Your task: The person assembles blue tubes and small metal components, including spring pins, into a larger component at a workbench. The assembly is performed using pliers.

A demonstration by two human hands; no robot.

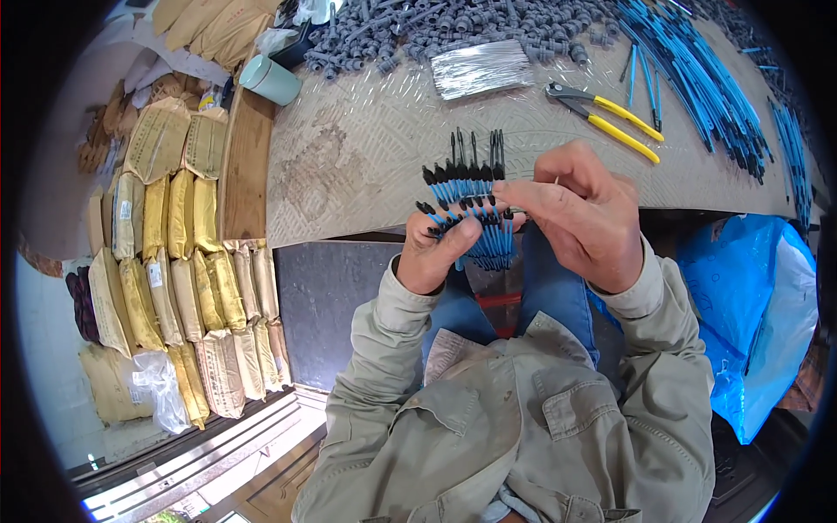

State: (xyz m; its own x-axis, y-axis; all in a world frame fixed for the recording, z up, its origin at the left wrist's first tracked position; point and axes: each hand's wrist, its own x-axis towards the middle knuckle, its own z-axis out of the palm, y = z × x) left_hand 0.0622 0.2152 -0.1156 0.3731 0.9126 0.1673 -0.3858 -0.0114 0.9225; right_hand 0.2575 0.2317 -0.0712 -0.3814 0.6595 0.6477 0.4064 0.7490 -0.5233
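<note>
My left hand (429,258) is wrapped round a bundle of thin blue rods with black ends (494,242), held just past the table's front edge, above my lap. Some black tips stick out past the far side and others poke up between the fingers. Bent over the right side of the bundle is my right hand (593,218), thumb and fingers closed in a pinch against it. Whatever is between those fingertips is too small or hidden to make out.
Cutting pliers with yellow handles (623,124) lie beyond my right hand. Beside them are a stack of thin silvery wires (482,70), grey plastic fittings (418,30) and many loose blue rods (697,83). A pale green cup (270,80) stands left; a blue bag (741,322) hangs right.
</note>
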